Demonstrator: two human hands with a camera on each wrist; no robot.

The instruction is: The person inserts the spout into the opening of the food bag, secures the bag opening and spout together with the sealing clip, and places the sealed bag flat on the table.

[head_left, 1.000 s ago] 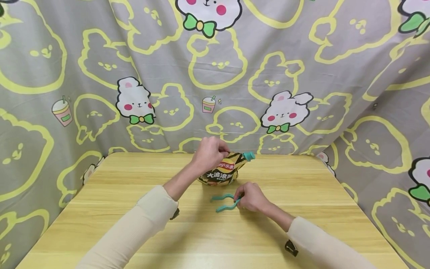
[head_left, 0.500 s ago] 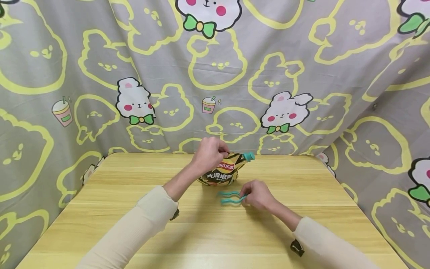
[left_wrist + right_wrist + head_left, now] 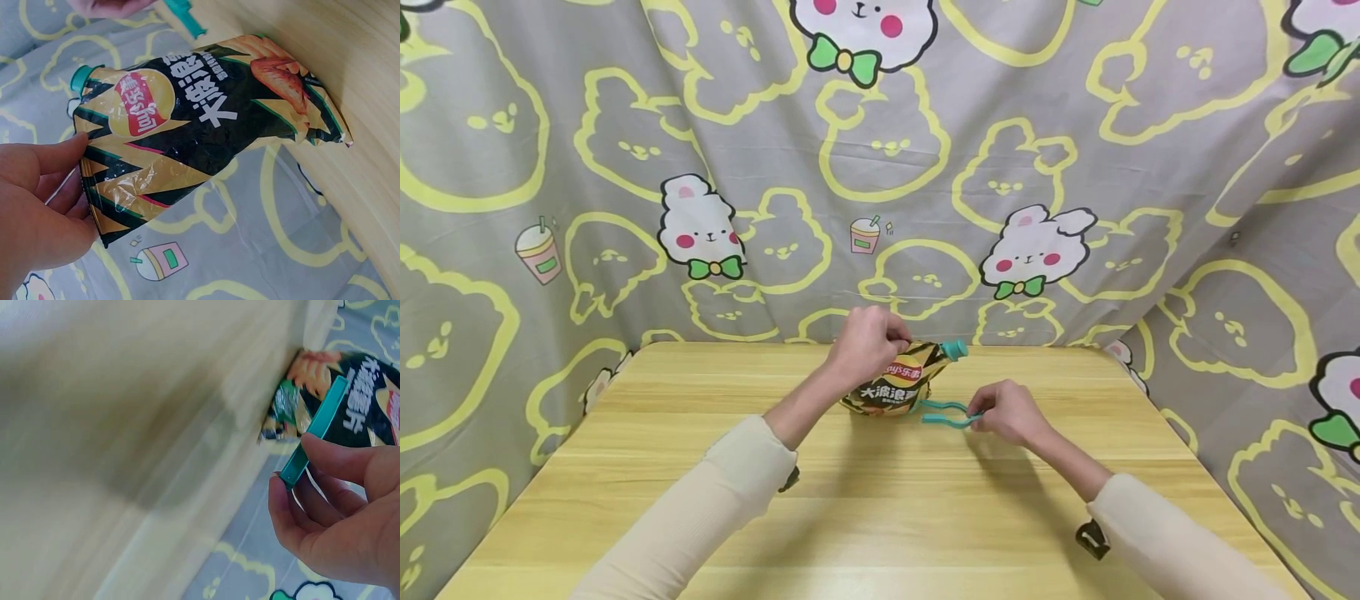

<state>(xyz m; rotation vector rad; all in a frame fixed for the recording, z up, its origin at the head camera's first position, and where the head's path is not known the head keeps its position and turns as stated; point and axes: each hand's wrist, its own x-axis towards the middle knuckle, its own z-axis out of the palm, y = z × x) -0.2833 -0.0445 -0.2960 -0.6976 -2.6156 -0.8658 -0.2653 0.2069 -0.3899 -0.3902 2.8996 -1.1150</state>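
A black and gold potato chip bag (image 3: 891, 387) stands on the table, tilted, with a teal cap-like piece (image 3: 955, 350) at its upper right corner. My left hand (image 3: 867, 348) pinches the bag's top edge; the left wrist view shows its thumb and fingers (image 3: 53, 156) on that edge. My right hand (image 3: 1011, 412) holds teal tongs (image 3: 951, 419) by the joined end, just right of the bag. Their two wavy arms point left, toward the bag's lower right side. From the head view I cannot tell whether the tips touch the bag.
The wooden table (image 3: 850, 533) reaches back to a grey curtain (image 3: 895, 275) with yellow and white cartoon prints. Dark wrist devices (image 3: 1092, 540) sit under the beige sleeves (image 3: 1172, 525).
My right hand has moved to the right and farther back, carrying the tongs from in front of the bag to its right side. The left hand and the bag have stayed in place.
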